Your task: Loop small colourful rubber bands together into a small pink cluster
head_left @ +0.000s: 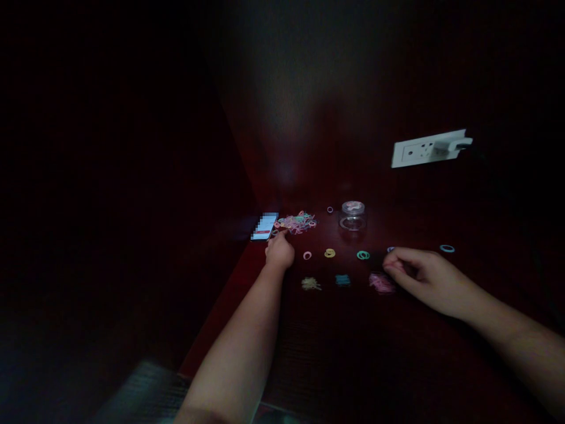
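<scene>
A mixed heap of small coloured elastic bands [299,222] lies at the back left of the dark red tabletop. My left hand [280,252] is at its near edge, one finger stretched toward the bands and the others curled. On the right, my right hand [417,272] has thumb and fingertips pinched together; whatever may be between them is too small to see. Beside it lie a small pile of pink bands [381,282] and a partly covered bluish ring [391,249]. A row holds a pink ring [307,255], yellow rings [329,253], green rings [363,255] and a blue ring [447,248].
Nearer me lie piles of yellowish bands [311,284] and teal bands [342,280]. A clear lidded jar [352,218] stands behind the rows, with a pale ring [330,209] to its left. A lit phone [265,227] lies left of the heap. A wall socket [430,148] holds a plug.
</scene>
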The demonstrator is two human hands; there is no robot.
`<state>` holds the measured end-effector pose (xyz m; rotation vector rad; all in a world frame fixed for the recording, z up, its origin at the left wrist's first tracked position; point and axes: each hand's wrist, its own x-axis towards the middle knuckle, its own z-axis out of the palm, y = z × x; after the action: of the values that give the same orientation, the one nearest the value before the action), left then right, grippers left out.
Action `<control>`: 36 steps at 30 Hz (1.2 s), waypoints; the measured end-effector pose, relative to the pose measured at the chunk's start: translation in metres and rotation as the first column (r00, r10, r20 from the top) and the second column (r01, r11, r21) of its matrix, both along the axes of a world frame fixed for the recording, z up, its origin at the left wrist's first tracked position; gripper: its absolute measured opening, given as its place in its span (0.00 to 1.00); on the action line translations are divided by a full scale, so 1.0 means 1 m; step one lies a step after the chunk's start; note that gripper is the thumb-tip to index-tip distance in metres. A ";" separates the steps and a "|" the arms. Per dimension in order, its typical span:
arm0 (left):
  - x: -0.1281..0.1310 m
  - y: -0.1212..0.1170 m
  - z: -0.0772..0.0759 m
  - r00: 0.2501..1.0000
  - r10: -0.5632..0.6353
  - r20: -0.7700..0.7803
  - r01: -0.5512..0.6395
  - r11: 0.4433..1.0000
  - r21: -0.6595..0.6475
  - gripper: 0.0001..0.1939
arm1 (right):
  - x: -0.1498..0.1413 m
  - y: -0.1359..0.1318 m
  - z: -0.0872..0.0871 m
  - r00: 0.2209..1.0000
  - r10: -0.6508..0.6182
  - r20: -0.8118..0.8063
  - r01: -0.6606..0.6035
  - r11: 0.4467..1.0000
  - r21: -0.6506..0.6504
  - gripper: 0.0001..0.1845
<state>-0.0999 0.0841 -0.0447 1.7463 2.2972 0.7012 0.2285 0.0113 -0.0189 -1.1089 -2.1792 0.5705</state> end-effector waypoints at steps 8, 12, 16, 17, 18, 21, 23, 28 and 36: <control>0.003 0.003 -0.005 0.999 -0.053 0.005 0.053 0.998 0.025 0.24 | 0.000 -0.001 0.001 1.000 0.012 -0.004 -0.011 0.999 0.045 0.13; 0.000 0.005 -0.007 0.999 -0.009 0.036 0.007 0.998 0.066 0.24 | -0.002 -0.002 0.003 1.000 0.013 0.000 -0.013 0.998 0.057 0.13; -0.003 0.011 -0.008 0.998 0.015 0.067 -0.021 0.995 0.097 0.25 | -0.004 -0.003 0.004 1.000 0.010 0.006 -0.011 0.999 0.052 0.13; -0.003 0.012 -0.008 0.998 0.015 0.068 -0.022 0.995 0.099 0.25 | -0.004 -0.003 0.005 1.000 0.010 0.006 -0.010 0.999 0.049 0.13; -0.003 0.013 -0.008 0.998 0.014 0.068 -0.021 0.995 0.099 0.25 | -0.004 -0.003 0.005 1.000 0.011 0.009 -0.011 0.999 0.046 0.13; -0.001 0.015 -0.006 0.998 0.019 0.062 -0.025 0.995 0.096 0.25 | -0.004 -0.003 0.005 1.000 0.007 0.022 -0.009 0.999 0.048 0.12; 0.001 0.015 -0.005 0.998 0.026 0.059 -0.031 0.995 0.090 0.25 | -0.005 -0.004 0.006 1.000 0.005 0.028 -0.006 0.999 0.051 0.13; -0.001 0.017 -0.007 0.996 0.052 0.071 -0.057 0.996 0.073 0.30 | -0.004 -0.003 0.004 1.000 0.000 0.028 -0.001 0.999 0.039 0.12; -0.010 0.021 -0.012 0.994 0.009 0.109 -0.021 0.994 0.109 0.33 | -0.003 -0.002 0.002 1.000 0.011 0.004 -0.011 1.000 0.029 0.13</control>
<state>-0.1099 0.1051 -0.0571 1.6922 2.2413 0.9188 0.2257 0.0095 -0.0168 -1.0839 -2.1912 0.5400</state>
